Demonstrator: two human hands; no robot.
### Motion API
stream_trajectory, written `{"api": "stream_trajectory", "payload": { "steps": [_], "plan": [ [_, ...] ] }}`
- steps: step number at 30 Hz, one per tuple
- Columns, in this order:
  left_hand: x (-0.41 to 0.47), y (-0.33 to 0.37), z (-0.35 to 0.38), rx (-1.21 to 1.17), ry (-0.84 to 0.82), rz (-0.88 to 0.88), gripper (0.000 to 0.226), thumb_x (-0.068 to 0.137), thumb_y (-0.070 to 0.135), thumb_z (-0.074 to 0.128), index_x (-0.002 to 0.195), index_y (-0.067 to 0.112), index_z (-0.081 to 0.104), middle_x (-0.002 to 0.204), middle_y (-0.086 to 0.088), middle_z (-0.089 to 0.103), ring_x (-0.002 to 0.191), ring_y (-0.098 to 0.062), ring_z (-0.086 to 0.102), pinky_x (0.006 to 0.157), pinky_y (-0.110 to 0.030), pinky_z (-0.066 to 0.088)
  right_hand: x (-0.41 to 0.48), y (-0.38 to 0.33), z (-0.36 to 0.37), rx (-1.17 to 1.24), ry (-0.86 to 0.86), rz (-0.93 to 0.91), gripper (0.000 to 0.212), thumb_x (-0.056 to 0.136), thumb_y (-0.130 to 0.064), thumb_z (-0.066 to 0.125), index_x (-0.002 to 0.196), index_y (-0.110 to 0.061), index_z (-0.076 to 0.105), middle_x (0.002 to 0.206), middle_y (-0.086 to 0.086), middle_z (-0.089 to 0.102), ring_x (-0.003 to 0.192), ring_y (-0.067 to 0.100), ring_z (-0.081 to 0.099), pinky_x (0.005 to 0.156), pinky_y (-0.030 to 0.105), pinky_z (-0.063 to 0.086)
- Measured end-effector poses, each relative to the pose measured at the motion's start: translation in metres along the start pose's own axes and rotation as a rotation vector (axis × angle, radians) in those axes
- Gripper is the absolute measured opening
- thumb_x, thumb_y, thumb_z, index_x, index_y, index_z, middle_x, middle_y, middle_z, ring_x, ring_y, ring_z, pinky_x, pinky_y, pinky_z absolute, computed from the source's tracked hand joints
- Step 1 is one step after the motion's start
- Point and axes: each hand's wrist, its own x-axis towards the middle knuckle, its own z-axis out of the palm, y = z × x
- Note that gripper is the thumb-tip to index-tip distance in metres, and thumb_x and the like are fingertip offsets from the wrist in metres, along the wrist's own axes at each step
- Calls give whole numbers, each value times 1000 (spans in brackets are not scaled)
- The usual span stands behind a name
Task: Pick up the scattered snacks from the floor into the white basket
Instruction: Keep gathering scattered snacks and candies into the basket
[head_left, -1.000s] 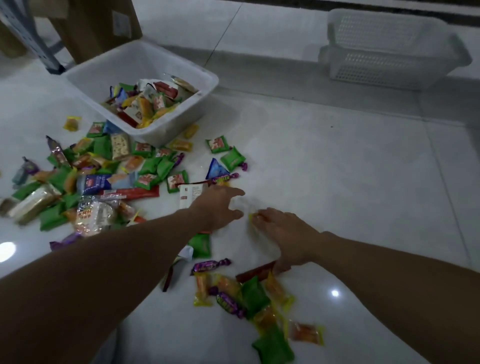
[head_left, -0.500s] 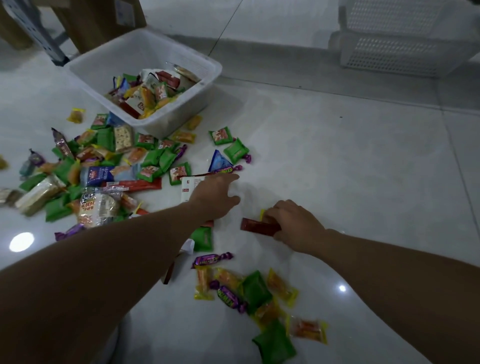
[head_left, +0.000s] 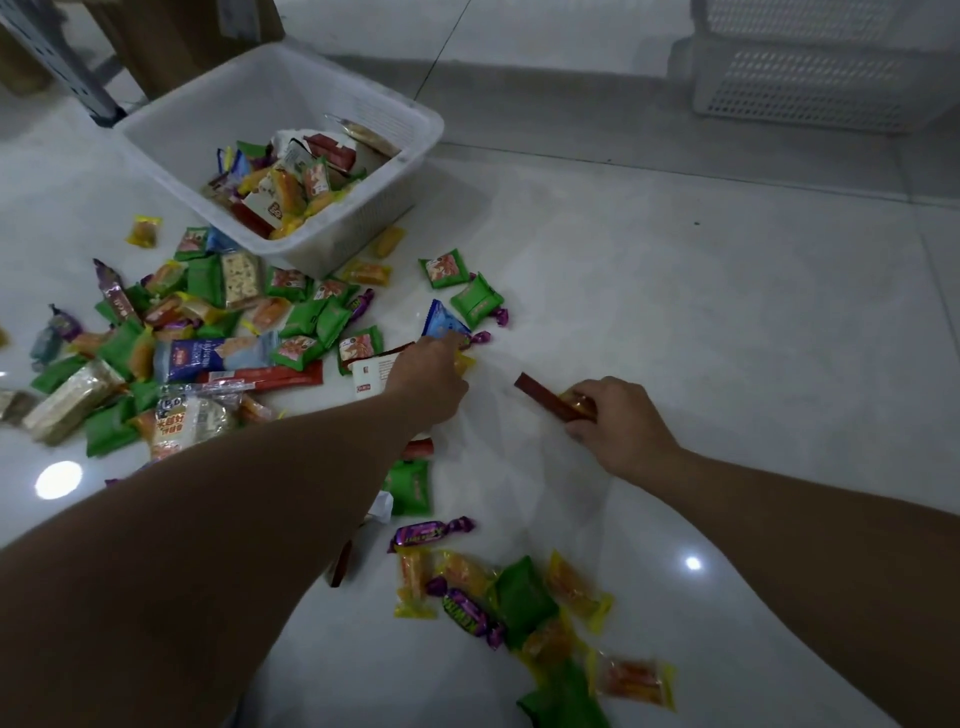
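The white basket stands at the upper left, partly filled with snacks. A wide spread of scattered snacks lies on the floor in front of it, and a smaller cluster lies nearer to me. My right hand is closed on a dark red snack stick and an orange candy, lifted just off the floor. My left hand reaches over a white packet. Its fingers curl onto a yellow candy beside a blue triangular packet.
Two stacked white baskets sit at the far right against the step. A brown box and a metal rack leg stand behind the basket at top left. Bare glossy tile stretches to the right.
My right hand has picked the red stick and a candy off the floor and raised them. My left hand has reached farther forward, onto the yellow candy.
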Motion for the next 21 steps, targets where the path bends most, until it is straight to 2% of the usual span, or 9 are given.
{"api": "stream_trajectory", "payload": {
  "steps": [3, 7, 10, 12, 15, 18, 21],
  "plan": [
    [8, 0, 5, 6, 8, -41, 49, 87, 20, 59, 133, 18, 44, 114, -15, 60, 103, -32, 56, 87, -38, 44, 9, -2, -1, 59, 46, 26, 22, 80, -17, 72, 101, -11, 70, 90, 7, 66, 86, 23, 60, 72, 28, 44],
    [18, 1, 9, -112, 25, -77, 39, 87, 16, 58, 125, 22, 51, 109, -10, 60, 96, -27, 56, 83, -35, 45, 22, -9, -2, 166, 131, 114, 27, 77, -22, 77, 101, -12, 69, 96, 10, 70, 91, 27, 64, 83, 35, 52],
    [28, 5, 6, -218, 37, -35, 36, 86, 12, 61, 121, 19, 54, 104, -10, 61, 97, -28, 58, 83, -36, 50, 30, -17, -5, 245, 202, 180, 32, 77, -21, 79, 105, -11, 69, 101, 10, 70, 95, 25, 65, 86, 29, 50],
    [35, 7, 1, -298, 49, 8, 31, 86, 13, 63, 116, 17, 54, 93, -9, 64, 89, -26, 60, 74, -32, 50, 35, -25, -9, 298, 248, 218, 33, 77, -20, 79, 107, -9, 70, 101, 11, 70, 96, 24, 65, 85, 25, 48],
    [42, 11, -12, -398, 72, 45, 32, 86, 11, 64, 116, 14, 53, 89, -5, 61, 77, -19, 57, 59, -18, 42, 41, -41, -17, 391, 324, 266, 27, 78, -19, 77, 102, -7, 72, 95, 10, 71, 92, 24, 66, 85, 29, 51],
    [46, 14, -33, -432, 142, 72, 32, 85, 12, 63, 116, 17, 56, 96, -10, 62, 82, -24, 59, 63, -23, 43, 50, -60, -27, 445, 396, 292, 18, 79, -18, 76, 92, -6, 74, 88, 12, 72, 85, 26, 66, 82, 34, 53],
    [52, 17, -64, -496, 203, 92, 27, 83, 9, 66, 107, 17, 58, 81, -10, 64, 81, -30, 62, 72, -34, 51, 65, -86, -41, 568, 415, 334, 16, 78, -18, 77, 91, -8, 75, 83, 9, 72, 80, 22, 67, 78, 30, 54]
  ]
}}
